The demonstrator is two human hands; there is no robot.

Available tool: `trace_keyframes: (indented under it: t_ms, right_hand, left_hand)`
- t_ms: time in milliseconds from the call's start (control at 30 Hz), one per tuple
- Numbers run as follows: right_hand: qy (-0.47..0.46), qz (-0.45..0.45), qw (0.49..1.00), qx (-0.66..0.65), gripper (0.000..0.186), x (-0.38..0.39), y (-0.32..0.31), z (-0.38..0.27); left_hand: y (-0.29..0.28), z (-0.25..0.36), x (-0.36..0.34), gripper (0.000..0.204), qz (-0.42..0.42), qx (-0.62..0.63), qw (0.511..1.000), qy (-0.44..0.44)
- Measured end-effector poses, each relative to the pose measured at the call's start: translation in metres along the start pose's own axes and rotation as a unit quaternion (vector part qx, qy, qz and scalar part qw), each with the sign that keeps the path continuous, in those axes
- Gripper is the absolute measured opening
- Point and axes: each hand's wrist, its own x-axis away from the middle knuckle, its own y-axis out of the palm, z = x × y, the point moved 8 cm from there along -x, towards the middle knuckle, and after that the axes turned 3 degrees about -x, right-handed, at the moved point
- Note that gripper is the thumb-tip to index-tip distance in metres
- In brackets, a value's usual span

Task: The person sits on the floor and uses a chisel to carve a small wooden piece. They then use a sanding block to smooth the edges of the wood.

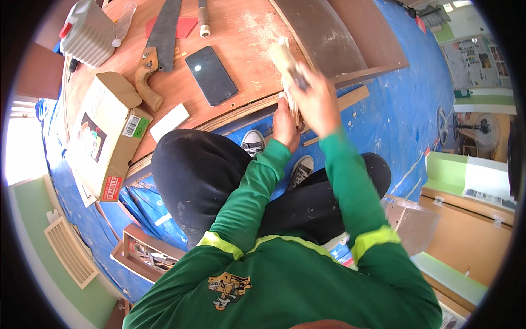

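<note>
My right hand (318,101) is closed round a pale block-like wooden tool (280,56) with a dark part near the fingers. Motion blurs it, so I cannot tell its exact kind. Just below and to its left, my left hand (285,127) grips a narrow wooden strip (291,103), which stands at the edge of the plywood tabletop (246,82). The tool lies against or just over the strip's upper end; the contact is blurred. Pale sawdust (262,24) is scattered on the plywood beyond my hands.
A smartphone (211,75), a handsaw (147,77), red paper (186,26) and a white block (170,122) lie on the plywood. A cardboard box (118,156) and a white jug (90,38) stand left. A brown wooden case (350,33) is at far right, above blue floor sheeting (400,98).
</note>
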Motion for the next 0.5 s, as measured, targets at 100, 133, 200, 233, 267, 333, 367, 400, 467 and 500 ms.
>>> trace_keyframes:
  t_ms: [100, 133, 200, 233, 267, 333, 367, 400, 467, 500]
  right_hand:
    - [0.043, -0.009, 0.998, 0.038, 0.047, -0.093, 0.025, 0.015]
    - [0.064, 0.015, 0.996, 0.054, 0.045, -0.111, 0.026, 0.020]
    - [0.047, 0.002, 0.998, 0.051, 0.046, -0.121, 0.027, 0.019]
    - [0.054, -0.011, 0.997, 0.055, 0.047, -0.109, 0.026, 0.016]
    - [0.028, -0.028, 0.998, 0.039, 0.050, -0.089, 0.023, 0.008]
    - [0.038, -0.017, 0.999, 0.024, 0.053, -0.028, 0.006, -0.003]
    - [0.064, -0.019, 0.998, -0.023, 0.053, 0.006, -0.001, -0.007]
    - [0.012, 0.029, 0.999, 0.007, 0.045, 0.030, -0.012, -0.020]
    - [0.020, 0.021, 1.000, 0.003, 0.044, 0.039, -0.014, -0.017]
    - [0.014, 0.006, 1.000, -0.003, 0.044, 0.032, -0.010, -0.015]
  left_hand:
    - [0.000, 0.003, 0.005, 0.046, -0.008, 0.001, 1.000, -0.011]
    - [0.000, 0.004, 0.006, 0.044, -0.006, 0.000, 1.000, -0.015]
    - [0.005, 0.008, 0.006, 0.040, -0.030, 0.008, 0.999, -0.006]
    - [0.002, 0.007, 0.006, 0.041, -0.009, -0.001, 1.000, -0.013]
    - [0.004, 0.006, 0.005, 0.042, -0.019, -0.005, 1.000, -0.013]
    - [0.005, 0.005, 0.002, 0.044, -0.035, 0.002, 0.999, -0.005]
    - [0.004, 0.002, -0.001, 0.047, -0.031, 0.010, 0.999, -0.008]
    - [0.008, 0.000, -0.001, 0.050, -0.066, 0.039, 0.997, -0.009]
    - [0.005, 0.003, -0.002, 0.048, -0.061, 0.039, 0.997, 0.029]
    - [0.006, 0.001, -0.001, 0.048, -0.071, 0.040, 0.996, 0.020]
